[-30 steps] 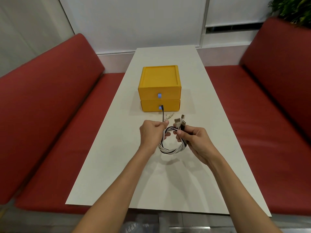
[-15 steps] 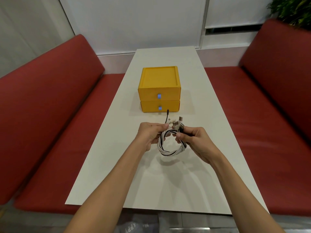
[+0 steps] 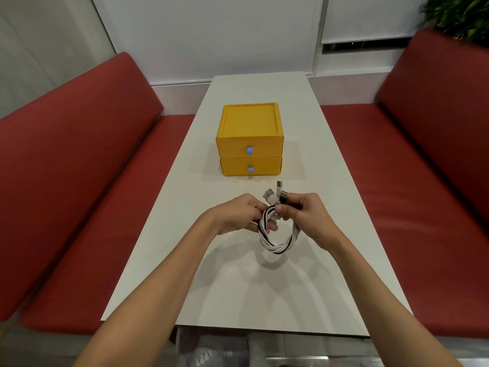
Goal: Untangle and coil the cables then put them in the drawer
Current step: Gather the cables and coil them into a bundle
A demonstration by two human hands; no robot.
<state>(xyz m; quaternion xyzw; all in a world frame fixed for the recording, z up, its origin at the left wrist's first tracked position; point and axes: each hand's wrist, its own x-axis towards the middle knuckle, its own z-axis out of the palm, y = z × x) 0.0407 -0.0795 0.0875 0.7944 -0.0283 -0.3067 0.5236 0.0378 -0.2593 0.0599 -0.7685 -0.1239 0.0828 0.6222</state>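
A coil of white and black cables (image 3: 279, 242) hangs above the white table (image 3: 264, 282), twisted together into one loop. My left hand (image 3: 238, 215) grips the loop's left side and my right hand (image 3: 308, 215) pinches its top right. Several plug ends (image 3: 275, 194) stick up between my hands. Behind them stands a yellow two-drawer box (image 3: 250, 140) with both drawers pushed in, each with a small blue pull tab.
Red bench seats (image 3: 87, 197) run along both sides of the table. A plant (image 3: 460, 14) sits at the top right behind the right backrest. A bag lies under the table's near edge (image 3: 217, 356).
The black plug that stood up near the drawers has been pulled down into the bundle. The coil hangs lower and my left hand has closed further around its left side.
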